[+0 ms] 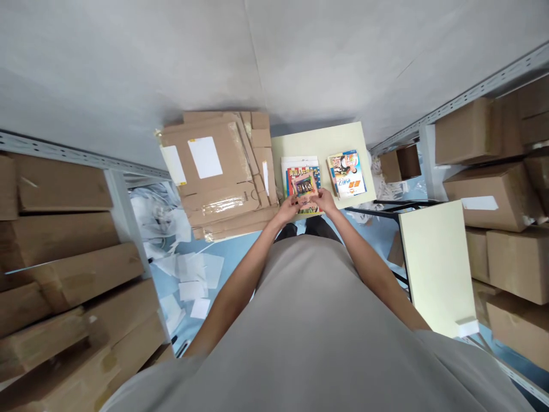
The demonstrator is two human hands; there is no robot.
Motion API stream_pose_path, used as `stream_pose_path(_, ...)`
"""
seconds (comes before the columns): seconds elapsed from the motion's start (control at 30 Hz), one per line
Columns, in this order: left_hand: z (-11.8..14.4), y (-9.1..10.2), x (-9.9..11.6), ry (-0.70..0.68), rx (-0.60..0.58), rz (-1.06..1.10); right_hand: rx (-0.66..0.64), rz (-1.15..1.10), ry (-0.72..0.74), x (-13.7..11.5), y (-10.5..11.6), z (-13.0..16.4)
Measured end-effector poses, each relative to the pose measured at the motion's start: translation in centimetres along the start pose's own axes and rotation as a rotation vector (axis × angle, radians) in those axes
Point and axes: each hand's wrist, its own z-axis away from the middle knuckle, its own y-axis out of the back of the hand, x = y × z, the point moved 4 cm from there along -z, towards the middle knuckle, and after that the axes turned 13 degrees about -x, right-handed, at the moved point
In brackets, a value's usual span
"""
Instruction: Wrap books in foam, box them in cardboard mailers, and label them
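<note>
From the head camera I am looking steeply down over a grey shirt at a pale yellow table (319,140), which I am taking as my landmark. Both arms are reaching straight ahead to the table's near edge, where the left hand (288,209) and the right hand (325,200) are coming together on one small picture book (305,187), each pinching a side of it. The book is sitting directly between the hands, its long axis running away from me, so neither hand is nearer. It is hovering over, or resting on, a stack of books (300,167) on the left half of the table; I cannot tell which. A second stack with a blue cover (346,173) is lying on the table's right half, just beside the right hand. Flattened cardboard boxes (218,171) are leaning off the table's left side, loose white papers (189,274) are lying on the floor below them, and shelves of cartons (493,189) are standing to the right.
</note>
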Motion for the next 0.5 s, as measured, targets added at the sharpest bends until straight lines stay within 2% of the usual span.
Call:
stream_pose_path(0.1, 0.7, 0.1, 1.8, -0.012, 0.019, -0.088, -0.031, 0.013, 0.113, -1.3, 0.3, 1.5)
stream_pose_path(0.2, 2.1, 0.5, 6.3, -0.219, 0.098, -0.382, -0.061, 0.072, 0.249, -2.9, 1.8, 3.2)
stream_pose_path(0.27, 2.7, 0.2, 9.3, -0.285, 0.077, -0.563, -0.09, 0.093, 0.295, -3.8, 3.5, 4.6)
stream_pose_path(0.33, 2.5, -0.7, 11.5, -0.282, -0.051, -0.666, -0.113, 0.091, 0.31, -4.2, 5.4, 6.2)
stream_pose_path(0.4, 1.6, -2.5, 12.8, -0.253, -0.227, -0.683, -0.091, 0.039, 0.331, -4.3, 7.7, 8.2)
stream_pose_path(0.5, -0.2, -6.2, 13.7, -0.224, -0.425, -0.609, 0.078, -0.122, 0.366, -3.7, 11.5, 11.9)
